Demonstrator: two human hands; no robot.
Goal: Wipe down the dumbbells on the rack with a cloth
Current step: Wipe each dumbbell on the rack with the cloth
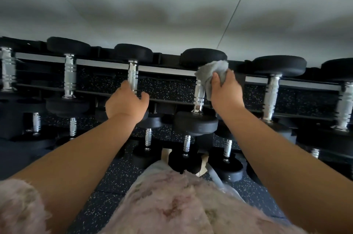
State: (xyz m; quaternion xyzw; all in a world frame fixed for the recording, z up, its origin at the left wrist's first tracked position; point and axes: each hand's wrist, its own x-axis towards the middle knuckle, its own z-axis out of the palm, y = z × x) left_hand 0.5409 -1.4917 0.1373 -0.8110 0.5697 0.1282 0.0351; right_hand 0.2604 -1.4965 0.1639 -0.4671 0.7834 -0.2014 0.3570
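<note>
You've got a tiered rack [107,65] there, black dumbbells [278,67] with chrome handles lying side by side across its rails, lower rows too.

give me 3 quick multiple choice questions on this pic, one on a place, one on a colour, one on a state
1. Where is the cloth? A on the floor B against a top-row dumbbell handle C over the left forearm
2. What colour is the cloth? A grey B red C yellow
3. What is the right hand doing? A hanging empty B gripping the cloth C lifting a dumbbell
Answers: 1 B, it covers the top of that handle; 2 A, plainly grey; 3 B, thumb and fingers curl round it.
</note>
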